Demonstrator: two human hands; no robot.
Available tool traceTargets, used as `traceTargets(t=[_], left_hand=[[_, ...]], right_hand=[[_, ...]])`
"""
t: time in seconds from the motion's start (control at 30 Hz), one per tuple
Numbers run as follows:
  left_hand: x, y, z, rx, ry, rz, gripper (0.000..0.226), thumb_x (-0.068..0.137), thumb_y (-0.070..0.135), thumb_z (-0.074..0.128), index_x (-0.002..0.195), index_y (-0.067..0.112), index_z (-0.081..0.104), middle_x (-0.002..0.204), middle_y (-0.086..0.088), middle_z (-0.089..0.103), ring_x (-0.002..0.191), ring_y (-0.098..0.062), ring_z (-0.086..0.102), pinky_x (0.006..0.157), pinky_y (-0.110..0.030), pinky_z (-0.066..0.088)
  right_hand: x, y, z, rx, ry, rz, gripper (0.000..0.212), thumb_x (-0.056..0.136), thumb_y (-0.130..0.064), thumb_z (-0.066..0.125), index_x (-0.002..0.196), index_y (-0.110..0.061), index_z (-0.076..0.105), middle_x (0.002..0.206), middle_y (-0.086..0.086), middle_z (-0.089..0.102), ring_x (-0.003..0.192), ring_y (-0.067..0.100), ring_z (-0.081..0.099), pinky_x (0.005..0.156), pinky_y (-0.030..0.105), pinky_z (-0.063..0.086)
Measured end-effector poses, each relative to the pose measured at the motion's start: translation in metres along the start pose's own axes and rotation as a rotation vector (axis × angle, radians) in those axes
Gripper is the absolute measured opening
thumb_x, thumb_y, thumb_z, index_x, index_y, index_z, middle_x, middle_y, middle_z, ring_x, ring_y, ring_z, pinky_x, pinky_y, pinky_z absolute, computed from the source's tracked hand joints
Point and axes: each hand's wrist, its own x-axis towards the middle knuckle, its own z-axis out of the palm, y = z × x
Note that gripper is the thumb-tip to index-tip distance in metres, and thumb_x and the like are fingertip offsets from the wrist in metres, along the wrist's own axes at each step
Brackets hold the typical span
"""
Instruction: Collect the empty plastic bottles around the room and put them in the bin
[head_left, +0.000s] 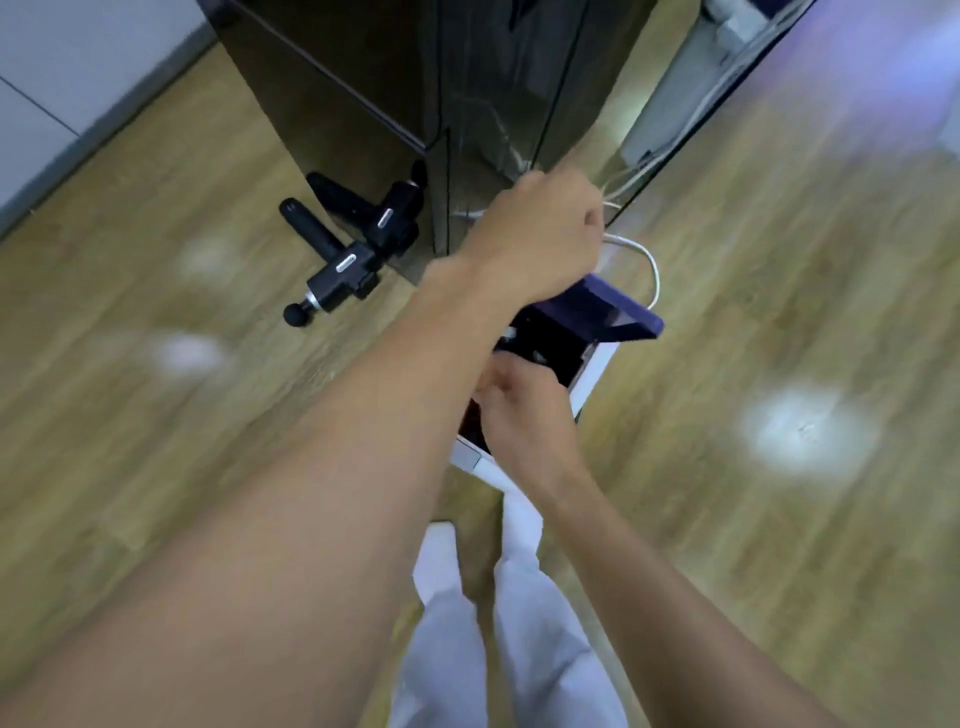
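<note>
A white bin (589, 387) with a dark purple lid (618, 306) stands on the floor in the middle of the view, its lid swung up. My left hand (540, 228) reaches across from the lower left and is closed at the lid's upper edge, holding it up. My right hand (519, 410) is at the bin's dark opening with its fingers curled down inside. What those fingers hold is hidden. No plastic bottle shows anywhere in view. The picture is blurred by motion.
A black massage gun (332, 278) lies on the wooden floor left of the bin, mirrored in a tall dark glossy cabinet (363, 93). A white cable (649, 270) loops behind the lid. My legs in white trousers (530, 623) stand below the bin.
</note>
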Motion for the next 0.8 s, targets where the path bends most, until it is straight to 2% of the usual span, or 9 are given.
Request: traceTargets(t=[0.1, 0.2, 0.33, 0.4, 0.47, 0.57, 0.63, 0.73, 0.8], left_hand=[[-0.019, -0.02, 0.011, 0.062, -0.068, -0.046, 0.032, 0.088, 0.016, 0.043, 0.1, 0.017, 0.072, 0.108, -0.014, 0.067, 0.105, -0.037, 0.06, 0.091, -0.042, 0.05], [-0.039, -0.051, 0.047, 0.113, -0.176, -0.156, 0.029, 0.088, 0.014, 0.043, 0.097, 0.017, 0.071, 0.105, -0.009, 0.068, 0.101, -0.034, 0.06, 0.086, -0.043, 0.051], [-0.058, -0.085, 0.11, 0.145, -0.327, -0.305, 0.031, 0.091, 0.017, 0.044, 0.116, 0.017, 0.062, 0.129, -0.014, 0.058, 0.125, -0.036, 0.051, 0.096, -0.045, 0.046], [-0.061, -0.095, 0.13, 0.218, -0.372, -0.307, 0.036, 0.094, 0.012, 0.043, 0.126, 0.012, 0.058, 0.153, -0.013, 0.039, 0.142, -0.034, 0.035, 0.107, -0.047, 0.037], [-0.065, -0.102, 0.147, 0.274, -0.388, -0.281, 0.043, 0.096, 0.007, 0.041, 0.138, 0.009, 0.049, 0.165, -0.009, 0.015, 0.151, -0.029, 0.019, 0.111, -0.045, 0.031], [-0.071, -0.115, 0.167, 0.314, -0.366, -0.268, 0.049, 0.099, 0.008, 0.034, 0.149, 0.01, 0.034, 0.167, -0.007, 0.003, 0.153, -0.026, 0.01, 0.11, -0.044, 0.034], [-0.072, -0.118, 0.171, 0.344, -0.364, -0.264, 0.052, 0.1, 0.008, 0.033, 0.152, 0.012, 0.028, 0.167, -0.006, 0.001, 0.153, -0.025, 0.008, 0.11, -0.043, 0.035], [-0.069, -0.113, 0.164, 0.309, -0.385, -0.295, 0.049, 0.1, 0.008, 0.033, 0.148, 0.011, 0.035, 0.167, -0.006, 0.005, 0.153, -0.025, 0.009, 0.111, -0.042, 0.033], [-0.068, -0.1, 0.155, 0.221, -0.32, -0.332, 0.04, 0.099, 0.011, 0.035, 0.136, 0.011, 0.049, 0.159, -0.01, 0.03, 0.147, -0.03, 0.028, 0.105, -0.042, 0.038]], right_hand=[[-0.036, -0.007, -0.017, 0.138, 0.323, -0.118, 0.032, 0.081, -0.007, 0.041, 0.081, -0.022, 0.069, 0.082, -0.013, 0.071, 0.083, 0.003, 0.065, 0.078, 0.02, 0.05], [-0.042, 0.004, -0.022, 0.189, 0.493, -0.161, 0.039, 0.079, 0.005, 0.039, 0.087, -0.019, 0.07, 0.083, -0.015, 0.068, 0.086, -0.001, 0.063, 0.08, 0.012, 0.047], [0.003, 0.053, -0.004, -0.096, 0.231, 0.02, 0.05, 0.087, 0.008, 0.042, 0.128, -0.013, 0.06, 0.126, 0.001, 0.064, 0.117, 0.017, 0.057, 0.091, 0.024, 0.042], [0.021, 0.079, 0.012, -0.292, 0.066, -0.018, 0.044, 0.089, -0.001, 0.049, 0.131, -0.013, 0.056, 0.134, 0.005, 0.058, 0.125, 0.025, 0.052, 0.093, 0.031, 0.043], [0.027, 0.099, 0.026, -0.483, -0.047, -0.042, 0.044, 0.093, -0.011, 0.05, 0.137, -0.014, 0.049, 0.149, 0.006, 0.045, 0.141, 0.028, 0.038, 0.106, 0.041, 0.041], [0.026, 0.116, 0.033, -0.641, -0.15, -0.033, 0.06, 0.099, -0.01, 0.041, 0.155, -0.018, 0.023, 0.167, 0.003, 0.01, 0.154, 0.022, 0.005, 0.12, 0.035, 0.018], [0.024, 0.119, 0.033, -0.687, -0.143, -0.072, 0.065, 0.1, -0.01, 0.04, 0.157, -0.021, 0.013, 0.167, 0.002, 0.002, 0.154, 0.021, -0.001, 0.122, 0.032, 0.012], [0.025, 0.113, 0.031, -0.606, -0.167, -0.025, 0.06, 0.098, -0.011, 0.043, 0.155, -0.018, 0.023, 0.166, 0.005, 0.013, 0.154, 0.023, 0.006, 0.121, 0.038, 0.017], [0.027, 0.102, 0.024, -0.564, -0.092, -0.024, 0.049, 0.096, -0.017, 0.048, 0.144, -0.017, 0.042, 0.154, 0.004, 0.038, 0.149, 0.026, 0.026, 0.116, 0.045, 0.029]])
